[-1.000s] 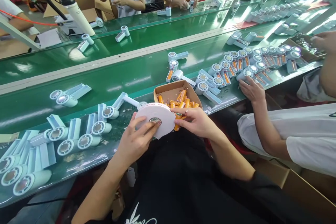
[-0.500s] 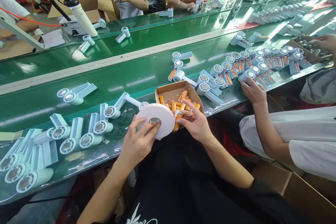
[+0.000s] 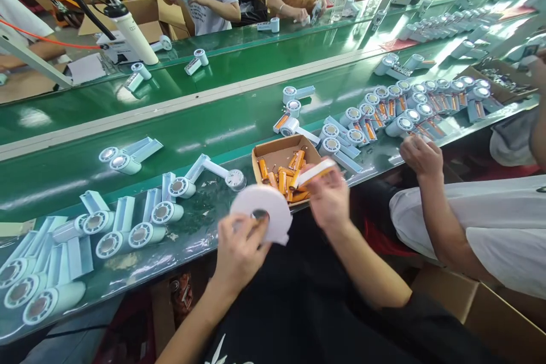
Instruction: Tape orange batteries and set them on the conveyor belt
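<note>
My left hand point(image 3: 239, 247) grips a roll of white tape point(image 3: 256, 202), its fingers pushed into the core hole. In my right hand point(image 3: 330, 205) is an orange cylindrical battery point(image 3: 326, 164) with a white tape strip along its side, tilted and slightly blurred by motion. That hand is over the right edge of a small cardboard box point(image 3: 284, 144), in which several orange batteries point(image 3: 281, 181) with thin wires lie loose. Left of the box, a pale blue handheld-fan housing point(image 3: 234, 179) lies on the bench edge, just beyond the tape roll.
More fan housings point(image 3: 108, 242) crowd the bench at left. A long row of housings with batteries point(image 3: 409, 116) runs right, beside a co-worker's hand point(image 3: 422, 153). The green conveyor belt point(image 3: 205, 136) lies behind, with a few housings on it. Other people work across the line.
The battery has come away from the tape roll and now carries a white strip. My right hand has turned and lifted right; the roll in my left hand has dropped slightly toward me.
</note>
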